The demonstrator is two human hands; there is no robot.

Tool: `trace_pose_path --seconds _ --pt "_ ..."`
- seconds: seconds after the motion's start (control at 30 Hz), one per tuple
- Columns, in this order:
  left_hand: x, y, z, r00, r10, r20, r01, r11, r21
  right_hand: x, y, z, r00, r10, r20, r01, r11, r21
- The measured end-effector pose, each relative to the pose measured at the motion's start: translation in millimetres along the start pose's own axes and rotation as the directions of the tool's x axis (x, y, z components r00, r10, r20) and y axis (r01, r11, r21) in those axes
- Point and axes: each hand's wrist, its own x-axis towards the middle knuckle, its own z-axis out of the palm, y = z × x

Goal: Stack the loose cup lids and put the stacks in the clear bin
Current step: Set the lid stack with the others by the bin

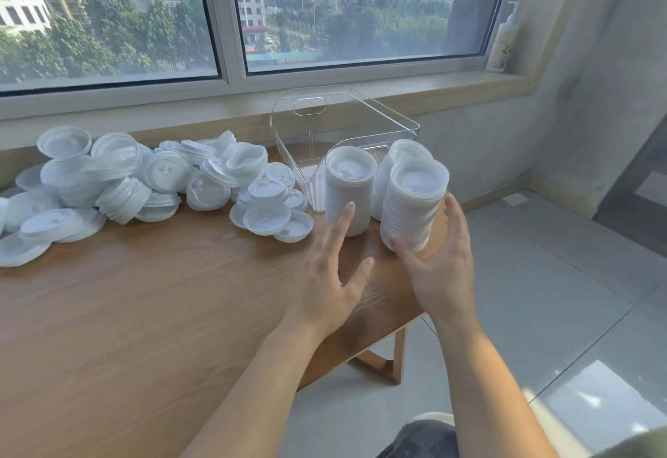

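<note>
step: right hand [442, 270] cupped round near-right stack [411, 205], thumb touching; left hand [330, 270] released, fingertip on middle stack [349, 192].
next: stack to be clenched, lifted into bin [397, 121].

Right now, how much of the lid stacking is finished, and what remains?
Done: three tall lid stacks stand on the wooden table beside the clear bin. In hand: the right hand cups the nearest stack; the left hand touches another. Left: the big loose pile of lids, and no stack seems to be in the bin.
</note>
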Motion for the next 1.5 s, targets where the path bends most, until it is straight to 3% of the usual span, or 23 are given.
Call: trace_pose_path --seconds 0.2,0.43,0.63,0.8,1.03,1.27,1.4,1.5 --pt "-19 -11 -25 0.997 -0.001 -0.076 0.006 0.998 0.066 -25 -13 -6 0.986 -0.164 -0.038 0.159 0.981 -0.108" --pt "-45 -27 -70 0.996 0.004 -0.093 0.026 0.947 0.320 -55 -38 21 0.915 -0.389 0.108 0.404 0.883 -0.240" --pt "-63 -45 -110 0.997 -0.019 -0.071 0.051 0.879 0.474 -63 -45 68 0.857 -0.356 0.372 0.467 0.842 -0.271" --pt "-69 -63 -132 0.996 -0.046 -0.079 0.083 0.830 0.551 -62 -45 101 0.804 -0.333 0.492 0.517 0.800 -0.305" --pt "-56 -77 -143 0.997 -0.046 -0.068 0.077 0.812 0.578 -38 -41 140 0.788 -0.350 0.506 0.552 0.766 -0.330" --pt "-30 -102 -157 0.997 -0.051 -0.061 0.076 0.818 0.571 -17 -38 169 0.820 -0.405 0.405 0.538 0.786 -0.305" --pt "-16 -118 -164 0.998 -0.044 -0.053 0.066 0.841 0.537 -11 -36 175 0.844 -0.418 0.335 0.509 0.821 -0.258" --pt "-12 -122 -167 0.997 -0.053 -0.060 0.074 0.894 0.442 -12 -35 174 0.814 -0.474 0.336 0.554 0.809 -0.199"
